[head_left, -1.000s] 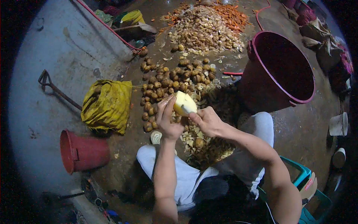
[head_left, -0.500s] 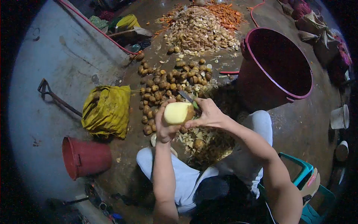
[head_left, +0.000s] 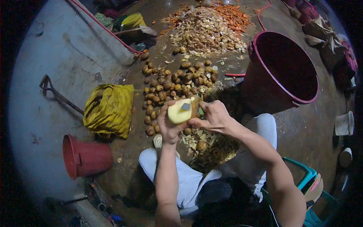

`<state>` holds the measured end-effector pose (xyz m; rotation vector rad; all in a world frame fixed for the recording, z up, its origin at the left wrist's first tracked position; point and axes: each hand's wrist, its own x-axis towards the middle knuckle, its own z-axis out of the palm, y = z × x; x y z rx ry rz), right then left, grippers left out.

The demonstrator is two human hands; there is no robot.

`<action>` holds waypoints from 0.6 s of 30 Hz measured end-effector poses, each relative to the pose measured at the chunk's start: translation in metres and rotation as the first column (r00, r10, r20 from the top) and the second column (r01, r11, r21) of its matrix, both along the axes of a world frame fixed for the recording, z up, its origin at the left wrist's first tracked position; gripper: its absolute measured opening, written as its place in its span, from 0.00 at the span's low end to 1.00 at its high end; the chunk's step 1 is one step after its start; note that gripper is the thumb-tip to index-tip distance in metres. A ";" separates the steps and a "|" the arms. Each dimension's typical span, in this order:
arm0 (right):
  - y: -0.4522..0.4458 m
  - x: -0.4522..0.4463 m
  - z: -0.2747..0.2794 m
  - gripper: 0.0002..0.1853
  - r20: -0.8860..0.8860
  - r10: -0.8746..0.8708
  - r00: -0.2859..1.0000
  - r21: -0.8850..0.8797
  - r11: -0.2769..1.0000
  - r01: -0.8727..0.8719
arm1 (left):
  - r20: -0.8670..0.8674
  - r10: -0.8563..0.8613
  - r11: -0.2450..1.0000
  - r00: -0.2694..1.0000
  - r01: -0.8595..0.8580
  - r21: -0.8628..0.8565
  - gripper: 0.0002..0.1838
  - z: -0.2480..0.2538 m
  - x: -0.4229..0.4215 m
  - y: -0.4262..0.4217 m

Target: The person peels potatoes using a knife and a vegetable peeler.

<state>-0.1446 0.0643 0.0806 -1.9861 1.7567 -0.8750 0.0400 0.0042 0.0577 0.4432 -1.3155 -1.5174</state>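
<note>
A large, mostly peeled potato (head_left: 176,114) rests in my left hand (head_left: 166,128), whose fingers wrap its left side and underside. Brown skin still covers its right end. My right hand (head_left: 216,118) grips a knife (head_left: 185,106) by its green handle, mostly hidden in the fingers. The grey blade lies against the upper pale face of the potato, while my right thumb touches the skin-covered end. Beyond my hands, unpeeled potatoes (head_left: 169,84) are heaped on the floor. Peelings (head_left: 217,145) lie below, between my legs.
A tall dark-red bin (head_left: 261,85) stands at right. To the left are a yellow sack (head_left: 107,113), a smaller red bucket (head_left: 92,159) and a shovel handle (head_left: 62,100). Pale scraps (head_left: 204,28) and orange peelings (head_left: 232,17) are piled at the back. A green stool (head_left: 302,170) is near my right side.
The knife blade has moved from beyond the potato's upper edge onto its pale face. My right hand has turned slightly with it; my left hand keeps its hold.
</note>
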 end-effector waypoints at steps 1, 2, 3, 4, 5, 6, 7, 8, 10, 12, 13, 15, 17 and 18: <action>0.000 0.001 -0.002 0.37 -0.013 -0.010 1.000 -0.020 1.000 0.010 | -0.001 0.003 1.000 1.000 -0.003 0.000 0.41 0.000 -0.001 0.001; 0.001 0.003 -0.002 0.37 -0.014 -0.008 1.000 -0.020 1.000 0.008 | -0.002 0.036 0.999 0.999 -0.036 -0.007 0.39 0.001 -0.003 0.002; 0.002 0.005 -0.001 0.35 -0.079 -0.046 0.996 -0.063 0.997 0.041 | -0.003 0.070 0.997 0.998 -0.071 -0.014 0.38 0.003 -0.004 0.003; 0.002 0.007 -0.001 0.34 -0.139 -0.085 0.987 -0.108 0.992 0.070 | -0.023 0.060 0.998 0.998 -0.060 0.005 0.36 0.005 -0.004 0.005; 0.001 0.006 -0.002 0.34 -0.138 -0.084 0.987 -0.109 0.992 0.069 | -0.023 0.062 0.998 0.998 -0.062 0.004 0.36 0.006 -0.004 0.006; 0.000 0.005 -0.004 0.36 -0.044 -0.072 0.996 -0.099 0.993 0.067 | -0.038 0.040 0.997 0.998 -0.038 0.064 0.36 0.007 -0.004 0.007; -0.002 0.003 -0.004 0.38 0.050 -0.062 0.997 -0.088 0.994 0.066 | -0.054 0.019 0.992 0.998 -0.012 0.123 0.36 0.008 -0.004 0.007; -0.003 0.001 -0.002 0.38 0.050 -0.063 0.997 -0.089 0.994 0.067 | -0.055 0.018 0.992 0.998 -0.011 0.123 0.36 0.008 -0.003 0.007; -0.006 -0.002 0.003 0.43 0.244 -0.046 0.969 0.045 0.998 0.036 | -0.192 -0.065 0.961 0.979 0.113 0.252 0.35 0.007 -0.002 0.007; -0.007 -0.005 0.004 0.46 0.241 -0.033 0.970 0.079 0.997 0.015 | -0.210 -0.093 0.964 0.973 0.140 0.225 0.35 0.005 -0.003 0.006; -0.007 -0.005 0.004 0.48 0.239 -0.019 0.971 0.112 0.994 -0.008 | -0.228 -0.120 0.967 0.966 0.166 0.195 0.35 0.003 -0.003 0.005; -0.007 -0.005 0.002 0.48 0.260 -0.001 0.966 0.088 0.996 -0.022 | -0.219 -0.137 0.965 0.966 0.180 0.191 0.34 0.001 -0.002 0.004; -0.007 -0.003 -0.001 0.48 0.282 0.019 0.959 0.064 0.997 -0.039 | -0.210 -0.152 0.963 0.966 0.192 0.187 0.34 -0.006 0.001 0.004; -0.006 -0.002 -0.002 0.48 0.304 0.033 0.952 0.039 0.998 -0.047 | -0.216 -0.154 0.965 0.964 0.193 0.176 0.33 -0.008 0.000 0.003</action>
